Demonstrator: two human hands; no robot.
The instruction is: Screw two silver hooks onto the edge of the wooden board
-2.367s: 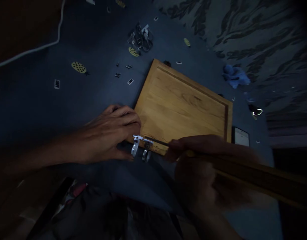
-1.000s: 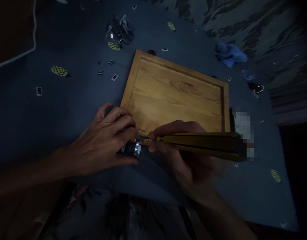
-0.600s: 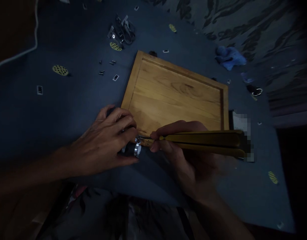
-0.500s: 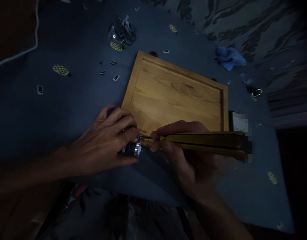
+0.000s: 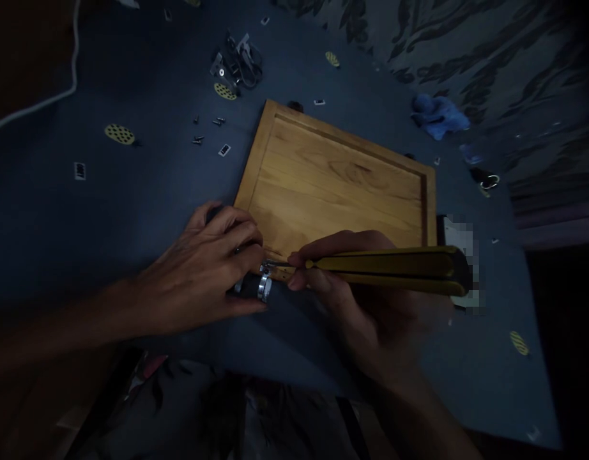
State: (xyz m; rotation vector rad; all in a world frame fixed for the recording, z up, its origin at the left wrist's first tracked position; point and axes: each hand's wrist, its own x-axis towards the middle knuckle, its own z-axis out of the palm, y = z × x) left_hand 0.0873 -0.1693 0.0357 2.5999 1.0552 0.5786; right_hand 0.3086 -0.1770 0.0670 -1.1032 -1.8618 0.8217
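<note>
A wooden cabinet door panel [image 5: 333, 185] with a raised frame lies flat. At its near left corner sits a small shiny metal hinge [image 5: 264, 287]. My left hand [image 5: 213, 268] is closed about that corner, its thumb and fingers gripping the hinge, though the fingertips are partly hidden. In my right hand [image 5: 352, 281] is a screwdriver [image 5: 395, 268] with a yellow and black handle. It lies nearly level, and the fingers pinch it near the shaft. The thin shaft points left, its tip at the hinge against the panel edge.
Several loose screws [image 5: 197, 139] lie left of the panel. Beyond them is a heap of metal hardware [image 5: 237, 61]. A crumpled blue cloth [image 5: 438, 116] lies at the far right, with a dark ring-shaped item [image 5: 489, 181] nearby. A blurred pale object [image 5: 460, 243] sits beside the panel's right edge.
The screwdriver handle has turned about its length, and its butt end has shifted slightly upward. My left hand keeps its place on the hinge. The view has shifted slightly.
</note>
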